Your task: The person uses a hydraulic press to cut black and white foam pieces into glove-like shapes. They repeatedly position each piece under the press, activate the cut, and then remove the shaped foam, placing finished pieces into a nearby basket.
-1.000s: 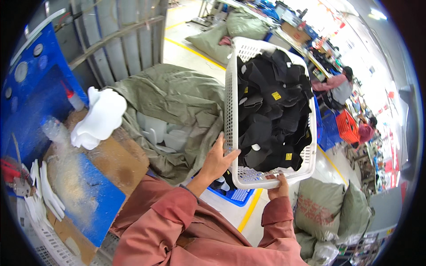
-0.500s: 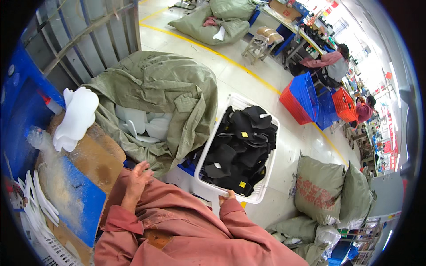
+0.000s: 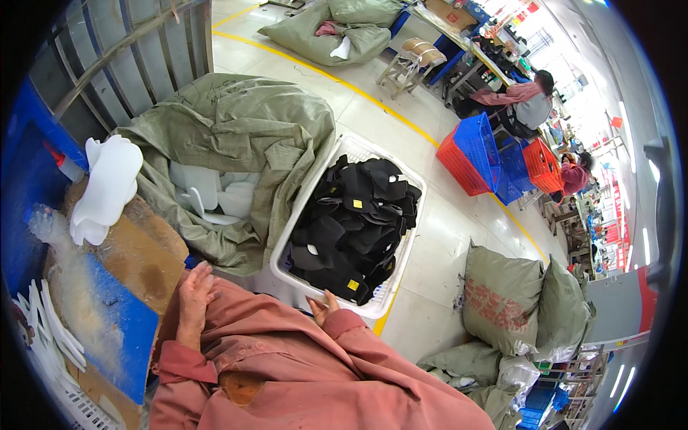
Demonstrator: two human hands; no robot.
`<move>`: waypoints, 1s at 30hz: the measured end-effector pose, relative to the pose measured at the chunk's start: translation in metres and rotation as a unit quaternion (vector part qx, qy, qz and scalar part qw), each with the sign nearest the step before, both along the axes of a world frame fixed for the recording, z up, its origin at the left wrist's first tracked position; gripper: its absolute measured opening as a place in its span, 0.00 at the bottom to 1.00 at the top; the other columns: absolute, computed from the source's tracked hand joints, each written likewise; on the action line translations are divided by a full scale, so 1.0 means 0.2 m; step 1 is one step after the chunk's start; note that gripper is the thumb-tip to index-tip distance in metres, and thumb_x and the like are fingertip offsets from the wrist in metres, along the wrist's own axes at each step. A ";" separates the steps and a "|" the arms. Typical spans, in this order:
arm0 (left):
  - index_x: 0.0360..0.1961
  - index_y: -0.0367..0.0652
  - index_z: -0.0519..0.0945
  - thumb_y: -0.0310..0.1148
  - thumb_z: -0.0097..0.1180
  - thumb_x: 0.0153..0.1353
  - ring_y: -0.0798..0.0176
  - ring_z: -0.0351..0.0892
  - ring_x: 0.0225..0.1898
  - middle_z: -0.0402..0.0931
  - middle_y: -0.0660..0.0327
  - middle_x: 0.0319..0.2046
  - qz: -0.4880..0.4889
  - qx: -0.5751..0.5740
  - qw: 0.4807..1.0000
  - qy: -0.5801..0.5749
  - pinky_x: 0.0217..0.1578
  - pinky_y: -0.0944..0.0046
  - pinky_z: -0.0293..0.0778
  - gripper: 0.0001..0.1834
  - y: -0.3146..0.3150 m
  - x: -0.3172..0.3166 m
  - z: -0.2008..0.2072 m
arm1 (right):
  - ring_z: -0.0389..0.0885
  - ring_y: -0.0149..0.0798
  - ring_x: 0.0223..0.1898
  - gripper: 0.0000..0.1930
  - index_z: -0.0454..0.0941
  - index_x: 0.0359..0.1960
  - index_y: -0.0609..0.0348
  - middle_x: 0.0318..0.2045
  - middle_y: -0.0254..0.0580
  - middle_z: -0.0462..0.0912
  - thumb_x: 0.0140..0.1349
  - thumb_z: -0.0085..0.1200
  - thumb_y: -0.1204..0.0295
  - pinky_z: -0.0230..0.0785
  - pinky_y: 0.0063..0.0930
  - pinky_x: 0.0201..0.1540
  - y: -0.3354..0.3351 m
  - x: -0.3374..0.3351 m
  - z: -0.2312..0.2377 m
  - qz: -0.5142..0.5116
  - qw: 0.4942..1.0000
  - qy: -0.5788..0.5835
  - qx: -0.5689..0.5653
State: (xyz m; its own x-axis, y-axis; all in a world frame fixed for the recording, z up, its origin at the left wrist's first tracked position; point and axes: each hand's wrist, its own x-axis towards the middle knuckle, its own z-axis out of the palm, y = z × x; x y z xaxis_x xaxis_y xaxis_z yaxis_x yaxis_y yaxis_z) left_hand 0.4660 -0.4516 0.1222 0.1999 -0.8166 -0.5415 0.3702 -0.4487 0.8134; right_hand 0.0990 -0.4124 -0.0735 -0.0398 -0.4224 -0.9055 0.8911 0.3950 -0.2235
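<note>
White basket (image 3: 358, 148) of black pieces (image 3: 351, 222) beside the open sack (image 3: 236, 132).
The right grip (image 3: 324, 307) is at the near rim; I can't tell whether it holds. The left grip (image 3: 195, 294) is loosely open and looks empty. The pieces look soft, the full basket probably heavy; its stiff rim is best taken at opposite sides.

The basket (image 3: 389, 289) is heaped with black pieces (image 3: 351, 233); the right hand (image 3: 324, 308) is held beside its near rim.
</note>
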 end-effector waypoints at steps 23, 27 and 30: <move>0.59 0.33 0.80 0.33 0.60 0.71 0.62 0.79 0.58 0.82 0.57 0.56 -0.027 -0.077 0.978 -0.192 0.60 0.61 0.75 0.20 0.13 -0.06 0.29 | 0.82 0.52 0.59 0.23 0.72 0.65 0.58 0.55 0.55 0.83 0.69 0.60 0.77 0.79 0.45 0.60 -0.25 -0.09 0.56 0.451 0.889 0.011 -0.080; 0.68 0.31 0.72 0.32 0.58 0.75 0.63 0.80 0.58 0.79 0.55 0.60 0.016 -0.159 0.980 -0.122 0.59 0.63 0.76 0.25 0.36 -0.03 0.45 | 0.90 0.46 0.32 0.09 0.79 0.40 0.65 0.29 0.49 0.86 0.69 0.63 0.71 0.88 0.39 0.34 -0.50 0.11 0.73 0.515 0.814 0.189 -0.190; 0.68 0.29 0.71 0.29 0.53 0.76 0.58 0.82 0.58 0.78 0.52 0.62 0.145 -0.157 0.967 -0.137 0.58 0.61 0.78 0.23 0.81 0.08 0.41 | 0.87 0.42 0.24 0.14 0.79 0.33 0.65 0.24 0.45 0.84 0.69 0.64 0.65 0.86 0.38 0.31 -0.68 0.34 0.76 0.588 0.730 0.217 -0.272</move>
State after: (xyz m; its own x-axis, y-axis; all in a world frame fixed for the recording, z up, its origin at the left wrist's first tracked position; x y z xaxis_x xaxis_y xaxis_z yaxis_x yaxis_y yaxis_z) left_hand 0.4821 -0.2901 0.2042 0.5454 -0.8207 -0.1704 0.1943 -0.0739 0.9782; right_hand 0.1679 -0.5486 0.0791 0.4076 -0.6882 -0.6002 -0.1938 0.5771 -0.7934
